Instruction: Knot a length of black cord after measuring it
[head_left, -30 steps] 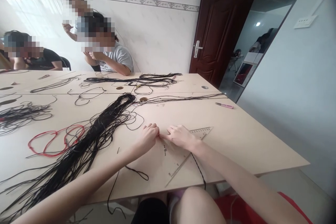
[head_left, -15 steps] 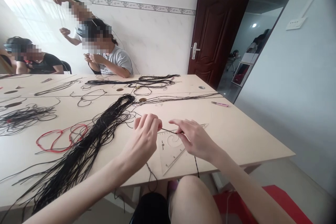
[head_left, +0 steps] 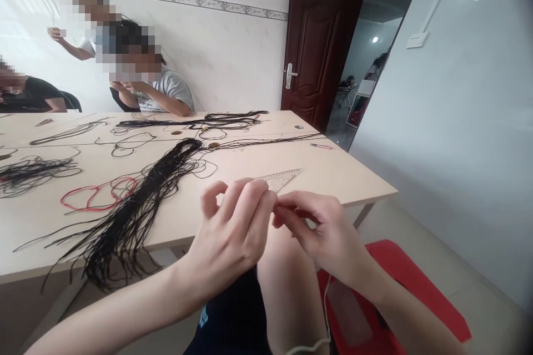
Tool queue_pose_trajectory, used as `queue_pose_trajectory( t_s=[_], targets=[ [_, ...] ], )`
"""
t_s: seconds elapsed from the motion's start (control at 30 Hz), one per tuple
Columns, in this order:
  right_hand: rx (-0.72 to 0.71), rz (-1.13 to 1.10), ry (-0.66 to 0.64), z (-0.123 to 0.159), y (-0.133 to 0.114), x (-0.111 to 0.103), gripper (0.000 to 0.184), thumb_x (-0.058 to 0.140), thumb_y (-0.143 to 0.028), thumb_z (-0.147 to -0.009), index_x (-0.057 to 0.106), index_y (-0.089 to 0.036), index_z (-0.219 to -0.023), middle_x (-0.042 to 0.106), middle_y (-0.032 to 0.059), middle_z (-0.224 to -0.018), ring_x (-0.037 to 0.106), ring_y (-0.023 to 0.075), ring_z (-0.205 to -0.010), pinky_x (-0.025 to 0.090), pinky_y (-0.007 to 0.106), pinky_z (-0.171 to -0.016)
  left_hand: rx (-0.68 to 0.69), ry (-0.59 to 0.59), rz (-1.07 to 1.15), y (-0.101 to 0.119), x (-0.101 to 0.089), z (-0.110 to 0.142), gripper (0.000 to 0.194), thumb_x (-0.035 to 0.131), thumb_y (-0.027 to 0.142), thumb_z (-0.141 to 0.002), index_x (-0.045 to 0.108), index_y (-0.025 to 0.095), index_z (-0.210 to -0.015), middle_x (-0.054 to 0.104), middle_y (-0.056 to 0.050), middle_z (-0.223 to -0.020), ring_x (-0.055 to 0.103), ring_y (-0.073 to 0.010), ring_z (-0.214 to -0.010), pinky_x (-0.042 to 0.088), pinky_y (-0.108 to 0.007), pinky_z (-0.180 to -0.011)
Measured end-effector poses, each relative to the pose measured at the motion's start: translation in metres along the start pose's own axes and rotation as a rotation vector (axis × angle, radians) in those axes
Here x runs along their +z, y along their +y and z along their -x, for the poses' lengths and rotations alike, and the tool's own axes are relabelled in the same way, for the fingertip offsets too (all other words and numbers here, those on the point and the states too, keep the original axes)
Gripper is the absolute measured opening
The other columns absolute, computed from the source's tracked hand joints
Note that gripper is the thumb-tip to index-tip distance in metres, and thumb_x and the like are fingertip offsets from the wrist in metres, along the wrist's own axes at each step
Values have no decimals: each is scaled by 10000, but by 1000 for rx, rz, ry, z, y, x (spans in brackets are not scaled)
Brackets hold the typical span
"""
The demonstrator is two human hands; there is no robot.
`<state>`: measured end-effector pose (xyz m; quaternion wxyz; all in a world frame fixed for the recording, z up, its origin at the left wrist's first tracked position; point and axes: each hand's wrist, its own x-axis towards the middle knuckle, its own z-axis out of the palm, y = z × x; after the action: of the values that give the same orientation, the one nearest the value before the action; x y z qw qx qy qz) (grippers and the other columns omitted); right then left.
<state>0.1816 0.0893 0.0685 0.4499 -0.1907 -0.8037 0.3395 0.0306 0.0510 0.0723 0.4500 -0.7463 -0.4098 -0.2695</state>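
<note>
My left hand (head_left: 237, 224) is closed, its thumb and fingertips turned away from view. Against it, my right hand (head_left: 322, 227) pinches with thumb and forefinger, and the fingertips of both hands meet over my knee. The thin black cord stretched between them a moment before is now hidden by the fingers. Just beyond the hands, a clear set square (head_left: 287, 177) lies on the table, partly covered. A thick bundle of black cords (head_left: 154, 188) lies to the left, its loose ends hanging over the front edge.
A red cord loop (head_left: 77, 199) lies left of the bundle on the table (head_left: 353, 177). Pink-handled snips (head_left: 321, 146) rest near the right edge. More black cords (head_left: 183, 122) lie farther back. A red stool (head_left: 416, 288) stands below right. Several people sit or stand across the table.
My hands have come together, closing the gap where the cord showed, and now sit nearer me, off the table edge. The view has turned right, uncovering more of the set square's far end.
</note>
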Motion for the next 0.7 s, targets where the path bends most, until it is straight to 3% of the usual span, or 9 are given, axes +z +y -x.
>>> queue_pose_trajectory(
  t_s=[0.1,0.27,0.33,0.43,0.5,0.57,0.63,0.7],
  targets=[
    [-109,108,48,13,-16,1,142,527,-111,-813,657,-160,-844,633,-9,-685,559,82,-615,459,192,-565,-14,37,-27,10,-19,5,127,420,26,-801,498,126,-814,535,-62,-825,489,-172,-772,322,-329,-729],
    [-125,142,52,33,-41,2,139,553,-124,-794,684,-170,-805,664,-3,-691,569,95,-617,445,198,-514,-36,141,33,26,-40,15,101,466,56,-801,498,144,-839,552,-50,-846,506,-162,-773,342,-325,-743],
    [-135,192,62,40,-51,1,137,560,-132,-790,689,-176,-776,665,-5,-675,553,93,-573,435,208,-500,-76,187,143,30,-48,18,114,480,56,-803,496,155,-859,553,-42,-850,507,-147,-765,360,-321,-754],
    [-142,251,76,50,-66,-2,138,562,-99,-771,680,-164,-742,669,-1,-688,543,89,-560,429,209,-495,-221,179,482,32,-64,19,114,468,81,-827,486,173,-892,552,-32,-857,515,-129,-794,402,-286,-754],
    [-149,273,70,54,-74,-4,149,553,-73,-760,668,-161,-723,657,-6,-680,528,83,-552,418,202,-486,-358,88,761,29,-75,19,97,429,142,-861,499,182,-913,560,-30,-867,527,-126,-827,428,-251,-734],
    [-162,289,51,58,-79,-6,159,542,-66,-760,659,-163,-716,631,-17,-654,499,74,-529,405,197,-475,-477,-97,1018,25,-84,18,151,391,220,-883,537,194,-908,585,-21,-856,546,-128,-814,447,-227,-690],
    [-182,308,33,61,-81,-7,160,533,-76,-769,655,-168,-724,607,-22,-638,479,70,-521,401,197,-479,-531,-303,1231,22,-88,17,189,409,289,-874,576,199,-873,614,-12,-834,563,-134,-770,455,-219,-641],
    [-208,337,26,63,-82,-8,157,527,-87,-775,652,-170,-729,593,-21,-635,473,72,-525,400,202,-489,-539,-424,1373,21,-89,16,176,467,310,-843,597,193,-854,635,-19,-829,575,-142,-748,463,-226,-623]
  ],
)
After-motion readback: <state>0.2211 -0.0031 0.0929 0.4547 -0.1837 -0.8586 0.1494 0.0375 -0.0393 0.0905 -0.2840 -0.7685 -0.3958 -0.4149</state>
